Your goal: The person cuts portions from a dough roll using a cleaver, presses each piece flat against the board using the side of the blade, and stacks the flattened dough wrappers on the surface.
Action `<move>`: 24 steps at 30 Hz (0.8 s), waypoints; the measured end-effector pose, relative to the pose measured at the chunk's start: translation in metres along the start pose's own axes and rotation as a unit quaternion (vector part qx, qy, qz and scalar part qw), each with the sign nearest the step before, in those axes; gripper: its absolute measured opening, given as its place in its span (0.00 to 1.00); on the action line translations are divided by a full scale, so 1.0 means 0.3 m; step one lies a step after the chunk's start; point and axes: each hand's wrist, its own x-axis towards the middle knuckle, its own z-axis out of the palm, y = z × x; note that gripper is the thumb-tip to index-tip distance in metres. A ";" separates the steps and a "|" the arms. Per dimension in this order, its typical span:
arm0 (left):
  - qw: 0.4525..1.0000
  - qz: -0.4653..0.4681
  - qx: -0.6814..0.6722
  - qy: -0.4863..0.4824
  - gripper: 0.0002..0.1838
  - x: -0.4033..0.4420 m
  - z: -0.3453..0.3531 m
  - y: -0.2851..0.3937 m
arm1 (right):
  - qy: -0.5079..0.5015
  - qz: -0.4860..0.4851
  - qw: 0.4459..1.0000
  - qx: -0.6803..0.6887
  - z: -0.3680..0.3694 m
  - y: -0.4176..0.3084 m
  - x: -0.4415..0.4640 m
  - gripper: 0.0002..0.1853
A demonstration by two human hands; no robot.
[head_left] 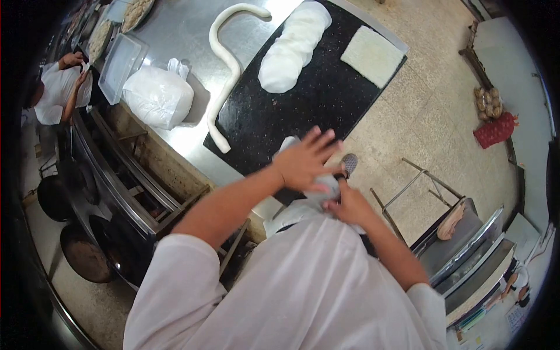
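My left hand is stretched out over the near edge of a black speckled slab, fingers spread, with nothing seen in it. Lower and to the right, in front of my apron, is my right hand, its thumb and a finger apart. Pale cloth shows between the two hands, and both look slightly blurred. On the slab, a row of overlapping round white sheets lies beyond my hands. A flat white rectangular slab of dough sits at the far right corner. Along the left edge curves a long dough rope.
A filled white plastic bag and a clear plastic tub stand on the metal table. Woks and stove rails are at left, beside another person. At right are a metal-framed stool and a red mesh sack.
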 end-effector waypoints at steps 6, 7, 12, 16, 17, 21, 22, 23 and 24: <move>0.998 0.012 0.047 0.031 0.39 0.150 -0.016 -0.087 | 0.010 0.081 0.996 -0.045 -0.190 -0.065 0.085 0.36; 0.996 -0.024 0.075 0.036 0.40 0.168 -0.055 -0.122 | 0.018 0.035 0.996 -0.079 -0.245 -0.080 0.132 0.36; 0.994 -0.035 0.055 0.087 0.40 0.146 -0.076 -0.219 | 0.018 -0.012 0.999 -0.050 -0.228 -0.099 0.183 0.34; 0.998 -0.033 -0.032 0.038 0.39 0.025 0.001 -0.001 | 0.007 -0.035 0.999 0.023 -0.033 0.030 0.019 0.35; 0.998 -0.033 -0.035 0.039 0.39 0.061 0.009 -0.025 | -0.010 0.009 0.999 0.030 -0.023 0.057 0.014 0.37; 0.999 -0.004 0.020 0.029 0.39 0.187 0.013 -0.052 | 0.021 0.079 0.997 -0.006 -0.169 0.017 0.067 0.37; 0.998 -0.021 0.044 0.048 0.39 0.211 -0.009 -0.084 | 0.016 0.058 0.998 -0.021 -0.233 0.003 0.114 0.36; 0.994 -0.039 0.074 0.068 0.39 0.231 -0.041 -0.122 | 0.014 0.031 0.999 -0.037 -0.279 -0.014 0.155 0.35; 0.993 -0.051 0.084 0.066 0.40 0.247 -0.061 -0.151 | 0.025 0.022 0.999 -0.038 -0.298 -0.031 0.177 0.35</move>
